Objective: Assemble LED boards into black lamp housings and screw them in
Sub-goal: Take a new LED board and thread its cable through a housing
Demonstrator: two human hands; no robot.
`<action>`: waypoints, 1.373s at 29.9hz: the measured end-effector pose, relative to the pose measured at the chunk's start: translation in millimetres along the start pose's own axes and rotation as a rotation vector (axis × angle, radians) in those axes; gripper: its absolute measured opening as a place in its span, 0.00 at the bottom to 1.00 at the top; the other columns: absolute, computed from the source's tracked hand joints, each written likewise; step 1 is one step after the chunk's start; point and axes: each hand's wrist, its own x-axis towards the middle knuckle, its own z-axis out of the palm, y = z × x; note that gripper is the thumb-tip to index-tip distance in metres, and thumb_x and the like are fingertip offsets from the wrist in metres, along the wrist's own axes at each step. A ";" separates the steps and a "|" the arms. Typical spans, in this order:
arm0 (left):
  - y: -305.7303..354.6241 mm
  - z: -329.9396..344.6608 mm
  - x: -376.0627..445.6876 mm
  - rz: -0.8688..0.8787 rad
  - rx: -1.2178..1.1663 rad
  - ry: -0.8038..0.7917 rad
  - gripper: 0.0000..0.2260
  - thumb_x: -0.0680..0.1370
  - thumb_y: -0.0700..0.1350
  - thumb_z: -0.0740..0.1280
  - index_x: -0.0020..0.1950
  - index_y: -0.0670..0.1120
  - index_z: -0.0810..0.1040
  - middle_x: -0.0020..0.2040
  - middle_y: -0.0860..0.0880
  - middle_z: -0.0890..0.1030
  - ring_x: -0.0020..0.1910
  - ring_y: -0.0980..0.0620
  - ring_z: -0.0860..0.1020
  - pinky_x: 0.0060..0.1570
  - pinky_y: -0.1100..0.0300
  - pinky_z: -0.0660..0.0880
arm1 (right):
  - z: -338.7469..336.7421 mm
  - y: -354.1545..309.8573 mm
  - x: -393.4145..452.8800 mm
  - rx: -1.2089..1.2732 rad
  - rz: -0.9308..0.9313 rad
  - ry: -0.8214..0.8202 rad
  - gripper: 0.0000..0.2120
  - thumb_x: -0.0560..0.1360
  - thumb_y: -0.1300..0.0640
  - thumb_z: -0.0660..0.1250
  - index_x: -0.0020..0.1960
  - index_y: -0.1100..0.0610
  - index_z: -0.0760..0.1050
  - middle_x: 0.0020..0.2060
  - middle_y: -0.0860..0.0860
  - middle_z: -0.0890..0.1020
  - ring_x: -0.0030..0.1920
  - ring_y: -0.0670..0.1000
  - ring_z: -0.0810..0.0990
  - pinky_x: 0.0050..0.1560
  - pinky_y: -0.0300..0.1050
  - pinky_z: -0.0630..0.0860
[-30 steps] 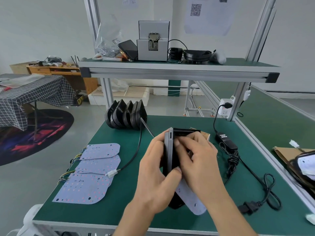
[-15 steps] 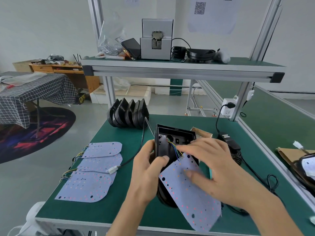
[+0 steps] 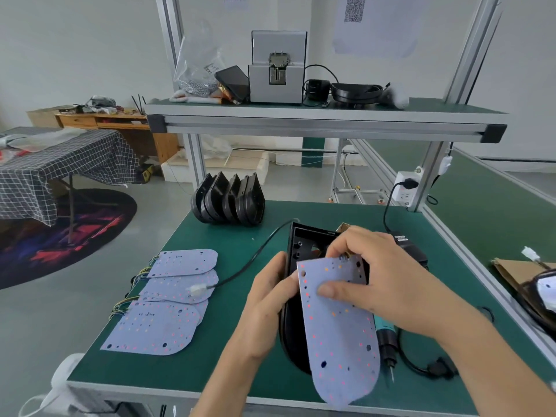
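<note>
Black lamp housing (image 3: 293,335) sits mid-frame in the left hand's (image 3: 267,299) grip, while the right hand (image 3: 385,281) pinches the LED board (image 3: 340,332) over it.

Bright even light, soft shadows, wide-angle bowing

The bench (image 3: 228,335) is showing a deep green mat edged in pale grey metal. The LED board (image 3: 340,323) under the hands is showing pale lavender, speckled with small red and orange dots and a few dark holes, and the spare boards (image 3: 156,326) at the left are wearing the same pattern, with yellow wires at their ends. The lamp housing (image 3: 293,335) and the stacked housings (image 3: 228,200) are showing plain glossy black. The screwdriver (image 3: 385,332) is showing teal over black. The far tablecloth (image 3: 60,170) is showing a dark-and-white check.
</note>
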 end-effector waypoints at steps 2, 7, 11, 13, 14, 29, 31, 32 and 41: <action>-1.6 3.4 0.4 0.018 -0.007 0.022 0.34 0.76 0.62 0.73 0.51 0.32 0.66 0.44 0.41 0.68 0.43 0.39 0.63 0.47 0.44 0.62 | 1.7 -0.5 2.6 0.033 -0.013 0.095 0.17 0.69 0.32 0.75 0.51 0.37 0.73 0.53 0.36 0.77 0.56 0.39 0.72 0.49 0.34 0.67; -2.4 10.5 -1.2 0.047 -0.073 0.106 0.34 0.78 0.64 0.70 0.52 0.32 0.65 0.43 0.34 0.66 0.42 0.32 0.61 0.46 0.44 0.61 | 5.5 -3.1 7.6 0.050 -0.035 0.262 0.17 0.70 0.34 0.76 0.50 0.41 0.75 0.49 0.39 0.77 0.51 0.45 0.76 0.50 0.38 0.70; -0.7 12.2 -2.7 0.063 -0.096 0.138 0.33 0.79 0.64 0.69 0.53 0.32 0.67 0.44 0.33 0.68 0.42 0.38 0.63 0.47 0.45 0.63 | 9.5 -5.5 11.8 -0.022 -0.090 0.330 0.17 0.70 0.29 0.67 0.51 0.38 0.73 0.49 0.38 0.76 0.53 0.50 0.75 0.51 0.39 0.67; -0.6 11.1 -2.6 0.059 -0.089 0.144 0.32 0.79 0.65 0.68 0.51 0.34 0.67 0.43 0.34 0.67 0.42 0.38 0.62 0.46 0.45 0.63 | 10.6 -3.3 14.3 -0.033 -0.107 0.353 0.17 0.71 0.30 0.67 0.53 0.38 0.73 0.49 0.39 0.75 0.52 0.50 0.76 0.51 0.39 0.68; 0.0 11.1 -2.7 0.053 -0.093 0.146 0.32 0.80 0.65 0.68 0.52 0.34 0.67 0.44 0.34 0.68 0.43 0.40 0.64 0.47 0.45 0.64 | 11.6 -1.7 15.3 -0.036 -0.113 0.370 0.17 0.72 0.31 0.68 0.54 0.40 0.74 0.49 0.39 0.75 0.52 0.51 0.76 0.51 0.41 0.69; 3.1 10.2 0.8 -0.004 0.080 0.091 0.41 0.77 0.74 0.62 0.57 0.33 0.70 0.50 0.44 0.76 0.49 0.46 0.72 0.55 0.32 0.74 | 16.4 11.3 29.2 -0.240 -0.234 0.547 0.22 0.79 0.34 0.65 0.56 0.52 0.78 0.50 0.39 0.74 0.49 0.43 0.72 0.63 0.48 0.63; 1.8 9.6 1.3 0.012 0.097 0.105 0.38 0.75 0.74 0.63 0.53 0.36 0.72 0.46 0.42 0.76 0.45 0.47 0.72 0.49 0.38 0.74 | 16.0 12.8 28.5 -0.269 -0.254 0.564 0.22 0.79 0.34 0.65 0.56 0.54 0.79 0.50 0.39 0.73 0.47 0.44 0.71 0.62 0.48 0.62; 1.4 9.5 1.3 0.010 0.102 0.097 0.36 0.75 0.74 0.64 0.54 0.39 0.74 0.47 0.40 0.78 0.45 0.47 0.74 0.49 0.37 0.76 | 16.1 12.8 28.5 -0.287 -0.268 0.575 0.22 0.79 0.35 0.66 0.56 0.54 0.79 0.50 0.39 0.73 0.47 0.44 0.72 0.62 0.48 0.62; -3.4 2.1 4.0 -0.026 0.162 0.051 0.13 0.75 0.60 0.73 0.57 0.58 0.81 0.55 0.50 0.87 0.54 0.47 0.85 0.54 0.47 0.83 | 13.4 8.3 28.5 -0.434 -0.280 0.542 0.19 0.79 0.37 0.67 0.55 0.52 0.79 0.49 0.44 0.78 0.49 0.49 0.78 0.61 0.50 0.60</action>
